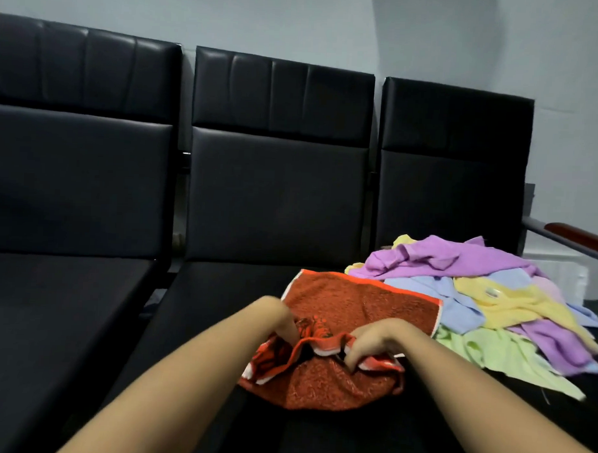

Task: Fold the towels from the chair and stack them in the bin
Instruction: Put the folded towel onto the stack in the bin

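1. A row of three black padded chairs stands against a pale wall; a wooden armrest shows at the far right.
2. A loose pile of towels (purple, blue, yellow, green) covers the right-hand seat.
3. The orange towel lies on the middle seat, touching the pile, its long axis running left to right, near edge bunched up.
4. The left hand and right hand are both curled, pinching the towel's bunched near hem.
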{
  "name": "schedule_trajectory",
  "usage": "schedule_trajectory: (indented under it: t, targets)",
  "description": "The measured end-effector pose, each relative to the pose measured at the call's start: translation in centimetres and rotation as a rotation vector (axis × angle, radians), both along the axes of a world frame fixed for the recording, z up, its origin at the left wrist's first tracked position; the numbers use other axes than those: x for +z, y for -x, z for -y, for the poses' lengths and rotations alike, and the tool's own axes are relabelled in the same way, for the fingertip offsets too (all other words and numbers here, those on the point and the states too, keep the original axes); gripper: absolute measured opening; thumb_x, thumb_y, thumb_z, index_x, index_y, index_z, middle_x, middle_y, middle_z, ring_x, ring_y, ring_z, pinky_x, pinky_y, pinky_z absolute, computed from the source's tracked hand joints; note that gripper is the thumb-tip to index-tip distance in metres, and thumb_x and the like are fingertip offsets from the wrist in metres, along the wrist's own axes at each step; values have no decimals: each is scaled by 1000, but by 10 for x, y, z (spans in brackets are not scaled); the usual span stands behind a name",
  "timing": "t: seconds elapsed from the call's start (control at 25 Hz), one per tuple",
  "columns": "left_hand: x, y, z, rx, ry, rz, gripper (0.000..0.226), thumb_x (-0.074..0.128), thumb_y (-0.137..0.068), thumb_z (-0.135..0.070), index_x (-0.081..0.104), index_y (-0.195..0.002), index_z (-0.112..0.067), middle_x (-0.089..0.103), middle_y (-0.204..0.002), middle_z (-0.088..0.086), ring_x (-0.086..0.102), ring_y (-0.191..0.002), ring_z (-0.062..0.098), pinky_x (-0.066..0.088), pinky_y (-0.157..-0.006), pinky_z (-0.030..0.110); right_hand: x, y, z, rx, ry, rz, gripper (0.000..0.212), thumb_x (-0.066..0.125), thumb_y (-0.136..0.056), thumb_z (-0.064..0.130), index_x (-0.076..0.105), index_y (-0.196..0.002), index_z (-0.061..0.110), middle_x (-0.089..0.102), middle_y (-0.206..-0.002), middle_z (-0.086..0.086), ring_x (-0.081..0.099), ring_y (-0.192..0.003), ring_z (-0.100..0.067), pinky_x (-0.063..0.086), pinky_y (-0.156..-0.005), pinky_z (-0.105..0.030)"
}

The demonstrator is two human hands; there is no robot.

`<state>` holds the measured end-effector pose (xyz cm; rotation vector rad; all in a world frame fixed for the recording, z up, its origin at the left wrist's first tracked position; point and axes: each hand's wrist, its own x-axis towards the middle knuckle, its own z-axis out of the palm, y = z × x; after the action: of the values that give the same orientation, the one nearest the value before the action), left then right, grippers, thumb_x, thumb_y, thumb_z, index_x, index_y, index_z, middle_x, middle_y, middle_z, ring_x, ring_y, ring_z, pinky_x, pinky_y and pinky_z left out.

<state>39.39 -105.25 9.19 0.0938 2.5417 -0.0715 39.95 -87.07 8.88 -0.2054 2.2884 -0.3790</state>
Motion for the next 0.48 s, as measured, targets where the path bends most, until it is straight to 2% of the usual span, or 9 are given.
schedule_trajectory:
  t: [0.08, 0.12, 0.2, 0.24, 0.32, 0.4, 0.48]
  targets:
    - [12, -9, -1, 41, 77, 129, 58, 49, -95, -42, 41, -140, -6, 45, -141, 11, 49, -125, 30, 41, -97, 30, -3, 2, 15, 20, -71, 99, 1, 62, -85, 18, 62, -85, 17, 63, -87, -7, 58, -70, -17, 49, -82, -35]
    - [9, -11, 3, 77, 82, 113, 52, 47, -97, -36, 44, -138, -5, 47, -141, 10, 48, -127, 28, 39, -100, 31, -3, 6, 24, 68, -117, 91, 7, 61, -86, 18, 63, -92, 14, 64, -96, -12, 57, -73, -18, 47, -77, -32]
    - [-7, -10, 13, 141, 97, 104, 48, 44, -99, -31, 42, -140, -7, 44, -144, 10, 43, -130, 27, 35, -109, 35, -5, 23, 43, 202, -156, -84, 27, 57, -88, 12, 61, -115, 8, 60, -119, -19, 56, -88, -22, 44, -71, -28]
    - [-19, -8, 21, 174, 107, 37, 51, 41, -99, -34, 37, -143, -9, 40, -146, 11, 41, -132, 28, 34, -110, 38, -7, 27, 52, 228, -139, -251, 34, 54, -89, 10, 56, -123, 8, 56, -127, -18, 57, -99, -22, 44, -77, -29]
    - [-36, -8, 36, 348, 48, -266, 65, 35, -98, -46, 22, -147, -5, 38, -146, 15, 40, -132, 31, 39, -105, 39, -16, 36, 62, 155, -65, -569, 45, 51, -90, 10, 43, -134, 14, 45, -138, -15, 50, -122, -30, 41, -96, -33]
    - [-42, -4, 55, 511, -66, -508, 76, 36, -96, -52, 12, -147, 0, 42, -142, 19, 43, -130, 31, 40, -102, 37, -19, 41, 67, 6, 29, -657, 54, 49, -88, 8, 29, -138, 17, 31, -143, -13, 41, -129, -36, 37, -102, -40]
    - [-36, -1, 67, 556, -124, -548, 77, 45, -95, -46, 9, -147, -2, 39, -142, 20, 44, -129, 32, 38, -101, 36, -14, 44, 69, -76, 63, -669, 42, 47, -86, 5, 36, -124, 20, 33, -137, -11, 40, -126, -36, 37, -99, -42]
